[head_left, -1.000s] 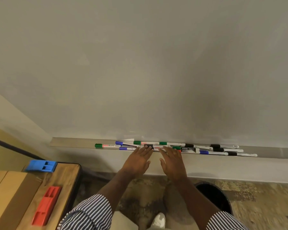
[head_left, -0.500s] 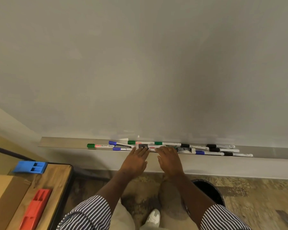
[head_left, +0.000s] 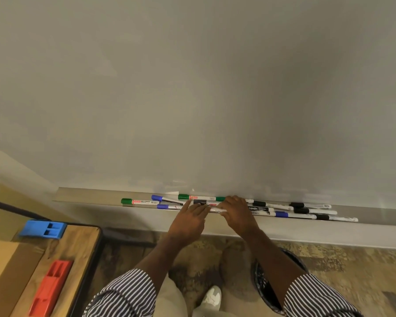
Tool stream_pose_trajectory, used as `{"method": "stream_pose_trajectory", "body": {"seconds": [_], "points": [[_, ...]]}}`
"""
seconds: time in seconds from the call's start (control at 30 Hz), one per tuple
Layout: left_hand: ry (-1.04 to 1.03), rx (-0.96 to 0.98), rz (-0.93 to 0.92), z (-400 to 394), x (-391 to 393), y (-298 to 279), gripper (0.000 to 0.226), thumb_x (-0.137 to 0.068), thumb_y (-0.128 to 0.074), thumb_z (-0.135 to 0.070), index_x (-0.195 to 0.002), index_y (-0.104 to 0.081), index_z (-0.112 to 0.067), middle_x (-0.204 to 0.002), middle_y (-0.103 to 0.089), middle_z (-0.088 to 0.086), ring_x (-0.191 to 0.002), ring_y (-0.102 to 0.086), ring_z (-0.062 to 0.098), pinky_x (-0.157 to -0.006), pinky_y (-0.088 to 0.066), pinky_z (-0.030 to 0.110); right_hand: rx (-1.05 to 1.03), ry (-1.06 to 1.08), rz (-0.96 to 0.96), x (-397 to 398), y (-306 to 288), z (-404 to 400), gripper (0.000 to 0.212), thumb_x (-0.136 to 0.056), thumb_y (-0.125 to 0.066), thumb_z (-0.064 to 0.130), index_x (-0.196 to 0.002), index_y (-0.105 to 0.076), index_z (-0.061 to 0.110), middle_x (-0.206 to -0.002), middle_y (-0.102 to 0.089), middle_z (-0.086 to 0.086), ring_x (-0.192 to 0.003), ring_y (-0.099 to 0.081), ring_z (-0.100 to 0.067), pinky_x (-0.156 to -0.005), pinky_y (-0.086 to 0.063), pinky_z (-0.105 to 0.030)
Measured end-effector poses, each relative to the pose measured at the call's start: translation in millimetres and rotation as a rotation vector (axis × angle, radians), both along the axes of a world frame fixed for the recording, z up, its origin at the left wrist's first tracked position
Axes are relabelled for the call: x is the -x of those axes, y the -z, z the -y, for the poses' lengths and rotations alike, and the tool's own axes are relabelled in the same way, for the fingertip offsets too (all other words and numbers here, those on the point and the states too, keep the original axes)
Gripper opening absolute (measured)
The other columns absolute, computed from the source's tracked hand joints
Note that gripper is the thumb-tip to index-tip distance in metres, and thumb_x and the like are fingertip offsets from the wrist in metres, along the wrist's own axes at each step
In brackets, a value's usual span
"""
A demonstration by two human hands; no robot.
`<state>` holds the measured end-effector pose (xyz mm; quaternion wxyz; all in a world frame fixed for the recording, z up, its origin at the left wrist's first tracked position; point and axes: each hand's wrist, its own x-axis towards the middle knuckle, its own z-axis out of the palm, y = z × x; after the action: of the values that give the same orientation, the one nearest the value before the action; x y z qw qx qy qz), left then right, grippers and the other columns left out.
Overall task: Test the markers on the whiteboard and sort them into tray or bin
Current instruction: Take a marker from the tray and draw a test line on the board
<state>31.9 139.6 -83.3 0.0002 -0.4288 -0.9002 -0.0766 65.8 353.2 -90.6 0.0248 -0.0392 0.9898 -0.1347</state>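
The whiteboard fills the upper view and shows no marks. Along its lower edge runs a metal tray holding several markers with green, blue and black caps. Both my hands are at the middle of the tray. My left hand has straight fingers touching a black-banded marker. My right hand curls its fingers and thumb round a white marker barrel. A black bin stands on the floor below, mostly hidden by my right forearm.
A wooden table stands at the lower left with a blue eraser, a red eraser and a cardboard box on it. Patterned carpet lies underfoot, and my white shoe shows below.
Both hands have reached further onto the tray. My right hand went from flat to curled round a marker barrel; my left hand's fingers stay straight on the markers.
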Motion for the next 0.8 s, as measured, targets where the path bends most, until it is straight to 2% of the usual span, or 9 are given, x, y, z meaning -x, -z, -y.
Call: {"method": "stream_pose_trajectory", "body": {"seconds": [0.13, 0.23, 0.3, 0.4, 0.47, 0.6, 0.67, 0.73, 0.8], "points": [[0.009, -0.173, -0.038, -5.5, 3.0, -4.9, 0.050, -0.078, -0.082, -0.013, -0.127, -0.068, -0.014, -0.123, -0.072, 0.006, -0.116, -0.067, 0.024, -0.109, -0.042, 0.045, 0.043, -0.016, -0.023, 2.1, 3.2, -2.7, 0.029, -0.102, -0.055, 0.024, -0.128, -0.067, 0.019, -0.124, -0.061, -0.002, -0.122, -0.051, -0.025, -0.108, -0.032, -0.036], [0.023, -0.302, -0.042, -9.1, 7.1, -10.2, 0.050, -0.078, -0.081, -0.008, -0.126, -0.068, -0.012, -0.121, -0.072, 0.007, -0.112, -0.069, 0.025, -0.106, -0.044, 0.042, 0.167, 0.021, -0.116, -0.8, 1.7, -3.4, 0.040, -0.099, -0.040, 0.033, -0.117, -0.072, 0.018, -0.111, -0.064, -0.002, -0.109, -0.057, -0.027, -0.095, -0.041, -0.039], [0.012, -0.373, -0.059, -9.7, 9.7, -13.9, 0.046, -0.081, -0.079, -0.011, -0.126, -0.068, -0.012, -0.120, -0.072, 0.008, -0.110, -0.069, 0.025, -0.104, -0.046, 0.041, 0.248, 0.028, -0.166, -0.9, -4.1, -3.4, 0.045, -0.097, -0.035, 0.036, -0.114, -0.072, 0.018, -0.108, -0.064, -0.001, -0.104, -0.057, -0.026, -0.090, -0.041, -0.038], [-0.048, -0.513, -0.059, -8.5, 15.4, -21.7, 0.035, -0.091, -0.067, -0.020, -0.126, -0.067, -0.013, -0.122, -0.072, 0.008, -0.111, -0.068, 0.026, -0.103, -0.049, 0.042, 0.319, 0.029, -0.233, 0.3, -18.3, -1.9, 0.036, -0.100, -0.040, 0.031, -0.115, -0.070, 0.020, -0.110, -0.062, 0.002, -0.106, -0.055, -0.020, -0.091, -0.037, -0.034], [-0.128, -0.603, -0.022, -8.3, 17.5, -32.6, 0.035, -0.091, -0.066, -0.023, -0.125, -0.067, -0.014, -0.121, -0.071, 0.008, -0.112, -0.066, 0.024, -0.103, -0.048, 0.039, 0.366, 0.022, -0.272, 0.5, -31.4, -2.1, 0.031, -0.102, -0.041, 0.030, -0.115, -0.068, 0.021, -0.111, -0.061, 0.004, -0.107, -0.054, -0.017, -0.093, -0.035, -0.031], [-0.283, -0.734, 0.145, -8.9, 17.6, -66.0, 0.031, -0.091, -0.066, -0.027, -0.119, -0.070, -0.016, -0.116, -0.073, 0.004, -0.108, -0.067, 0.021, -0.100, -0.051, 0.034, 0.441, 0.053, -0.302, -0.5, -65.8, -0.6, 0.024, -0.103, -0.043, 0.028, -0.117, -0.062, 0.024, -0.112, -0.058, 0.011, -0.107, -0.048, -0.005, -0.096, -0.034, -0.026], [-0.273, -0.820, 0.246, -7.8, 18.1, -87.3, 0.024, -0.094, -0.065, -0.026, -0.116, -0.071, -0.019, -0.112, -0.072, -0.003, -0.104, -0.067, 0.010, -0.095, -0.056, 0.031, 0.517, 0.068, -0.302, -1.5, -85.8, 0.1, 0.025, -0.103, -0.043, 0.033, -0.117, -0.062, 0.025, -0.112, -0.055, 0.016, -0.104, -0.047, 0.003, -0.094, -0.037, -0.021], [-0.227, -0.924, 0.307, -7.6, 18.9, -110.2, 0.019, -0.094, -0.067, -0.019, -0.112, -0.072, -0.019, -0.108, -0.072, -0.007, -0.101, -0.067, 0.005, -0.091, -0.057, 0.027, 0.621, 0.073, -0.303, -1.8, -108.4, -0.1, 0.019, -0.103, -0.050, 0.032, -0.117, -0.063, 0.029, -0.111, -0.061, 0.017, -0.105, -0.054, 0.001, -0.092, -0.044, -0.019], [-0.236, -1.029, 0.414, -9.2, 19.5, -133.6, 0.017, -0.091, -0.072, -0.011, -0.107, -0.073, -0.017, -0.103, -0.075, -0.005, -0.098, -0.070, 0.011, -0.090, -0.057, 0.028, 0.756, 0.105, -0.295, -1.6, -136.9, -1.6, 0.012, -0.100, -0.063, 0.025, -0.109, -0.067, 0.031, -0.104, -0.068, 0.017, -0.101, -0.063, -0.006, -0.087, -0.051, -0.021]]}}
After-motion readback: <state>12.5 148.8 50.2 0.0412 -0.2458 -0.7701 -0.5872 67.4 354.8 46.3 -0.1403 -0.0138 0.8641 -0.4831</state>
